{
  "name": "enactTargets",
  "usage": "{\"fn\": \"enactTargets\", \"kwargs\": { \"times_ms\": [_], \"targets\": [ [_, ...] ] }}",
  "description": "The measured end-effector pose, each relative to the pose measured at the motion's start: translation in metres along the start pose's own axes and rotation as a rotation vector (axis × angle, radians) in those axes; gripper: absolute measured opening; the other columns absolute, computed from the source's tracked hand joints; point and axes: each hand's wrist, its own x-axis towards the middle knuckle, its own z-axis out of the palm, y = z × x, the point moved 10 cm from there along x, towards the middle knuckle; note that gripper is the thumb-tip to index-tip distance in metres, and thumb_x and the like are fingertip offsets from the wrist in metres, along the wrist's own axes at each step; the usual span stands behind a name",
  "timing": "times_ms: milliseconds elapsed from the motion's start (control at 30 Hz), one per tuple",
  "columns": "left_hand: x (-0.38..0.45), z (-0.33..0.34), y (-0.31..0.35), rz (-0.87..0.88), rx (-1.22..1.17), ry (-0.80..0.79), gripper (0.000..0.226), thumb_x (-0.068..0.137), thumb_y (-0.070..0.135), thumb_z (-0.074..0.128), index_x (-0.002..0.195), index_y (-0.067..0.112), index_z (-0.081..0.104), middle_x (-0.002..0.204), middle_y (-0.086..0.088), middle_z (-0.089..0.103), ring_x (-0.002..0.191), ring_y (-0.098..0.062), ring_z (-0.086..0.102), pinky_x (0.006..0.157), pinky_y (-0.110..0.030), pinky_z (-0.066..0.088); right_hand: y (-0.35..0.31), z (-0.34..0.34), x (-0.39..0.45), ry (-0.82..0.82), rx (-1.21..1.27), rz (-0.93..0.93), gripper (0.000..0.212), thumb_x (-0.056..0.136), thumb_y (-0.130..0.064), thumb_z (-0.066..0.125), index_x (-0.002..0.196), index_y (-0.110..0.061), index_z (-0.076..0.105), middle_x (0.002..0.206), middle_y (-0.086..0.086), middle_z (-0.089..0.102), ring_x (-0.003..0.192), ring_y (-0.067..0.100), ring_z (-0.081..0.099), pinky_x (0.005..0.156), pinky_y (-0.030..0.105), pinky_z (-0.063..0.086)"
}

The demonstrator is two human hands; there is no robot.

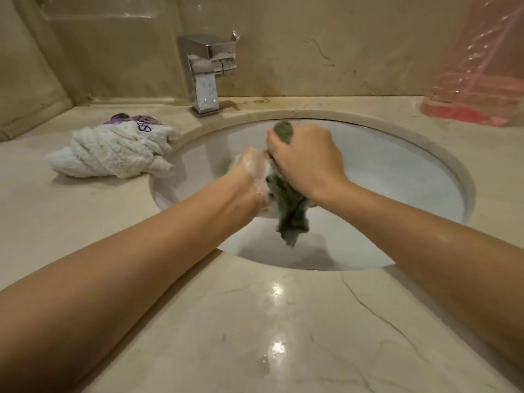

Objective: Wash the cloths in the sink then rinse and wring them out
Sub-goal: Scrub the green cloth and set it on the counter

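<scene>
Both hands are over the basin, and the green cloth [286, 205] is caught between them. The right hand [307, 163] is clamped over the upper part of the cloth, fingers curled round it, with a rounded green end poking out above the knuckles. The left hand [252, 180] is covered in soap suds and grips the cloth from the left side, its fingers wrapped into the fabric right against the right hand. The tail of the green cloth hangs down below both hands, dangling free above the bottom of the white sink [397, 171]. Both forearms reach in from the near edge of the marble counter [255, 321].

Over on the counter to the left of the sink lies a white cloth [110, 151], twisted into a bundle, with a patch of purple fabric [136, 120] at its far end. The square chrome faucet [207, 72] stands behind the basin; no water shows at its spout. At the far right of the counter sits a pink plastic bag [479, 80], its lower part pink-red.
</scene>
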Motion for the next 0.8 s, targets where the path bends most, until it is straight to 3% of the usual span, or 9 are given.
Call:
{"fn": "enactTargets", "kwargs": {
  "times_ms": [67, 133, 200, 333, 467, 567, 633, 700, 800],
  "targets": [
    [-0.003, 0.005, -0.004, -0.098, 0.013, -0.053, 0.044, 0.105, 0.027, 0.027, 0.078, 0.004, 0.053, 0.071, -0.010, 0.056, 0.068, -0.022, 0.053, 0.065, -0.028, 0.046, 0.003, -0.003, 0.006, 0.022, -0.082, 0.015, 0.040, 0.099, -0.041, 0.043, 0.071, -0.015, 0.055, 0.067, -0.003, 0.051, 0.066, 0.017, 0.052, 0.054, 0.029, 0.028],
    [0.002, 0.004, 0.002, -0.024, 0.034, -0.047, 0.044, 0.106, 0.025, 0.027, 0.071, 0.009, 0.047, 0.060, -0.005, 0.054, 0.058, -0.014, 0.053, 0.054, -0.018, 0.047, -0.010, -0.001, -0.002, 0.020, -0.092, -0.077, 0.039, 0.099, -0.041, 0.043, 0.066, -0.020, 0.048, 0.062, -0.009, 0.043, 0.056, 0.006, 0.040, 0.051, 0.027, 0.025],
    [0.005, 0.003, 0.005, 0.059, 0.074, -0.015, 0.044, 0.105, 0.017, 0.028, 0.066, 0.008, 0.045, 0.053, -0.003, 0.053, 0.056, -0.012, 0.052, 0.049, -0.014, 0.046, -0.010, 0.002, -0.003, 0.001, -0.057, -0.086, 0.044, 0.099, -0.040, 0.043, 0.060, -0.021, 0.044, 0.060, -0.009, 0.043, 0.057, 0.009, 0.042, 0.049, 0.026, 0.025],
    [0.006, 0.010, -0.011, -0.142, 0.119, -0.140, 0.044, 0.103, 0.023, 0.027, 0.071, 0.006, 0.053, 0.055, -0.008, 0.061, 0.058, -0.020, 0.057, 0.055, -0.026, 0.051, 0.011, -0.001, 0.012, -0.012, -0.174, 0.036, 0.041, 0.099, -0.040, 0.042, 0.068, -0.016, 0.054, 0.064, -0.003, 0.050, 0.064, 0.019, 0.052, 0.049, 0.029, 0.026],
    [0.010, 0.003, -0.004, -0.105, 0.237, -0.094, 0.038, 0.099, 0.032, 0.045, 0.074, 0.007, 0.058, 0.071, -0.012, 0.063, 0.072, -0.024, 0.061, 0.072, -0.033, 0.052, -0.003, 0.004, -0.009, -0.080, 0.127, -0.012, 0.048, 0.098, -0.034, 0.049, 0.053, -0.019, 0.043, 0.054, -0.006, 0.045, 0.054, 0.013, 0.046, 0.053, 0.029, 0.037],
    [0.014, 0.013, -0.013, -0.211, 0.336, -0.223, 0.054, 0.098, 0.049, 0.040, 0.085, 0.003, 0.065, 0.087, -0.016, 0.070, 0.086, -0.028, 0.065, 0.083, -0.038, 0.052, 0.047, 0.003, 0.011, -0.025, 0.331, 0.314, 0.036, 0.096, -0.037, 0.051, 0.069, -0.015, 0.056, 0.068, 0.002, 0.058, 0.068, 0.019, 0.057, 0.066, 0.030, 0.046],
    [0.020, 0.011, -0.009, -0.214, 0.496, -0.259, 0.069, 0.090, 0.069, 0.039, 0.067, 0.008, 0.061, 0.068, -0.009, 0.066, 0.062, -0.020, 0.060, 0.057, -0.025, 0.047, 0.090, 0.008, 0.007, 0.014, 0.601, 0.646, 0.037, 0.093, -0.045, 0.055, 0.095, -0.009, 0.061, 0.092, 0.010, 0.067, 0.086, 0.027, 0.065, 0.080, 0.034, 0.054],
    [0.019, 0.012, -0.011, -0.214, 0.777, -0.367, 0.065, 0.076, 0.079, 0.046, 0.060, 0.015, 0.049, 0.052, 0.002, 0.043, 0.044, -0.010, 0.030, 0.043, -0.019, 0.018, 0.108, 0.021, -0.003, -0.069, 0.879, 0.825, 0.048, 0.090, -0.053, 0.058, 0.109, -0.008, 0.059, 0.102, 0.014, 0.069, 0.088, 0.031, 0.069, 0.082, 0.042, 0.056],
    [0.017, 0.014, -0.021, -0.230, 1.013, -0.494, 0.039, 0.074, 0.052, 0.067, 0.077, 0.017, 0.052, 0.052, 0.007, 0.033, 0.046, -0.007, 0.020, 0.041, -0.018, 0.016, 0.115, 0.024, -0.011, -0.169, 1.069, 0.914, 0.057, 0.090, -0.056, 0.054, 0.106, -0.002, 0.059, 0.096, 0.019, 0.068, 0.081, 0.031, 0.066, 0.065, 0.040, 0.053]
  ]
}}
